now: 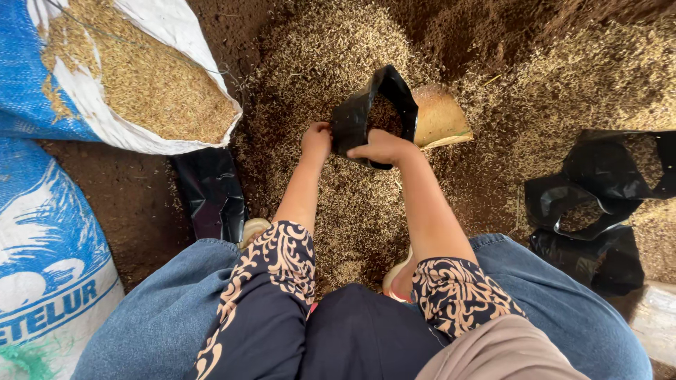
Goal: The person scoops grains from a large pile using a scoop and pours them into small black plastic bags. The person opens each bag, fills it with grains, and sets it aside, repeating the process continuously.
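Husk filling in hand: both hands hold a black plastic bag [370,116] open over the husk-and-soil heap [366,204].
Left hand [317,139] pinches the bag's near-left rim, right hand [382,146] grips its front edge; a tan scoop [438,116] lies just beyond, touching the bag. Judging by the part-filled bag, steadying its mouth matters next.

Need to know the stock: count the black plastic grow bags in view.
About 5: one held open by the left hand and right hand, one flat by the open sack, roughly three at right; those overlap, so more may be hidden.
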